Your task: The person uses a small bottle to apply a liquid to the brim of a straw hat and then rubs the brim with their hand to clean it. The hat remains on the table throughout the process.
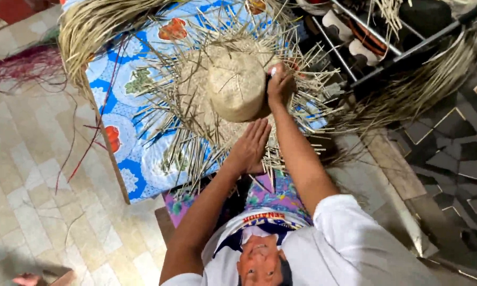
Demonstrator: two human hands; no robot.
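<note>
Your right hand is clamped on the right side of the hat crown, fingers curled round its edge. Your left hand lies flat and open, fingers together, pressing the woven brim just below the crown. The hat sits dome up on a blue flowered cloth — loose straw ends fan out all round it. A straw bundle lies at the cloth's far left corner; a metal rack stands to the right — beyond it, dark tiles

Left hand flat, open, right hand curled in a grip
</note>
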